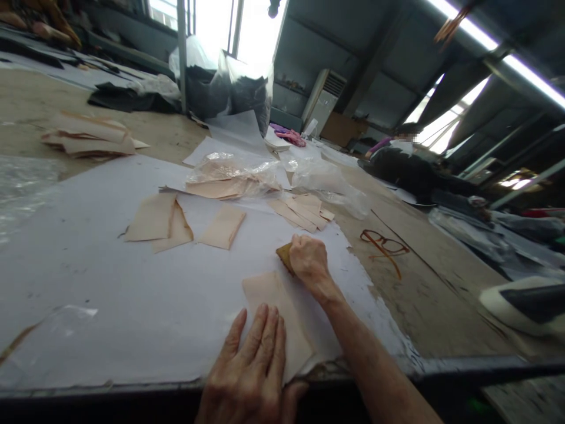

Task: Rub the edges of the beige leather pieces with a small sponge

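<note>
My left hand lies flat with fingers stretched out on a pale beige sheet, which looks like thin leather, by the table's front edge. Just beyond the sheet's far right corner, my right hand is closed around a small yellow-brown flat piece. Most of that piece is hidden in the fist, and its exact kind cannot be told. Further off lie a single beige piece, two overlapping pieces to its left, and a fanned pile of beige strips to its right.
White paper covers much of the table. Clear plastic with beige sheets and a stack of larger pieces lie farther back. Eyeglasses rest at the right, near a white and black object. A person is in the background.
</note>
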`<action>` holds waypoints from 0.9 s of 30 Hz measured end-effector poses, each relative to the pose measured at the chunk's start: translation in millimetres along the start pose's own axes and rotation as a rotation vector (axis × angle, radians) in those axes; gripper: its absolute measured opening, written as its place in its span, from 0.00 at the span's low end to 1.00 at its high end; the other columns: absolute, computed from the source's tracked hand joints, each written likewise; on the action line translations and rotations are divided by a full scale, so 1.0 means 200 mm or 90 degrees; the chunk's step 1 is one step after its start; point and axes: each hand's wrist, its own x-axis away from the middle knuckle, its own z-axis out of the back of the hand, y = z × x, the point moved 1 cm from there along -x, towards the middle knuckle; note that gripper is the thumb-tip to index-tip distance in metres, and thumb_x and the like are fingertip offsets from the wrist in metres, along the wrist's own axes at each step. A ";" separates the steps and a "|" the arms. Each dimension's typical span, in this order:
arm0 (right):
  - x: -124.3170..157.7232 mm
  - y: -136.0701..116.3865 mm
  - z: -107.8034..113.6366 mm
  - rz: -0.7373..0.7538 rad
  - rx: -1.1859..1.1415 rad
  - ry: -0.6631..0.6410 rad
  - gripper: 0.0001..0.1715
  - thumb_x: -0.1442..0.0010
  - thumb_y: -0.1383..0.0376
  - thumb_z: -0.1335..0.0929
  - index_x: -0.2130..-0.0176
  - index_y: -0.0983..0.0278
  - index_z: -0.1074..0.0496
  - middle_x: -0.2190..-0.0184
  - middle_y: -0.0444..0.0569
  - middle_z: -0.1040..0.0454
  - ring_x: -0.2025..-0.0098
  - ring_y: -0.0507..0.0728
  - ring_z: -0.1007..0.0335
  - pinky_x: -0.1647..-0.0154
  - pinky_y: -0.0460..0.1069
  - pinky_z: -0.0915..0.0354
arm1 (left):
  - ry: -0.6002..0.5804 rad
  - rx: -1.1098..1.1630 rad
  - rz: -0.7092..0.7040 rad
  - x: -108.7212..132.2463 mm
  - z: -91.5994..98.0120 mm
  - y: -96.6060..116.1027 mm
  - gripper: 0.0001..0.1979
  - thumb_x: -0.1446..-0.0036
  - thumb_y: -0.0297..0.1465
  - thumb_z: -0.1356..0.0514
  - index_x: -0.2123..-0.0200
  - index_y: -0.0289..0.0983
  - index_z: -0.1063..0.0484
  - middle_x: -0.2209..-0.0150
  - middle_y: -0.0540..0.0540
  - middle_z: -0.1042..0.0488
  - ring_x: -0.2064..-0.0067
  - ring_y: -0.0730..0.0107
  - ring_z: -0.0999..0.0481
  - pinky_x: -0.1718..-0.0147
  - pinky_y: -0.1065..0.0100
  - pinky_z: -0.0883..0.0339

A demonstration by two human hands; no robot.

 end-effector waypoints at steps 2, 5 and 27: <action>0.07 0.02 0.02 -0.002 -0.014 0.010 0.18 0.38 0.66 0.46 0.69 0.68 0.32 0.71 0.54 0.27 0.68 0.55 0.29 0.73 0.44 0.41 | -0.002 -0.006 -0.011 0.00 0.01 -0.01 0.22 0.47 0.39 0.47 0.58 0.26 0.29 0.56 0.37 0.29 0.53 0.58 0.30 0.43 0.61 0.55; 0.19 0.01 0.00 -0.019 -0.024 0.041 0.19 0.37 0.64 0.47 0.70 0.67 0.33 0.77 0.53 0.27 0.74 0.55 0.29 0.78 0.44 0.43 | 0.003 -0.001 -0.015 0.00 0.01 -0.01 0.21 0.47 0.38 0.47 0.58 0.26 0.29 0.56 0.37 0.29 0.54 0.57 0.30 0.44 0.60 0.54; 0.06 -0.04 0.00 -0.046 -0.097 0.016 0.19 0.38 0.66 0.45 0.69 0.69 0.31 0.71 0.56 0.26 0.69 0.56 0.28 0.72 0.45 0.39 | -0.033 -0.047 -0.013 0.02 0.01 0.00 0.26 0.48 0.42 0.49 0.55 0.27 0.31 0.53 0.36 0.32 0.51 0.54 0.32 0.55 0.58 0.37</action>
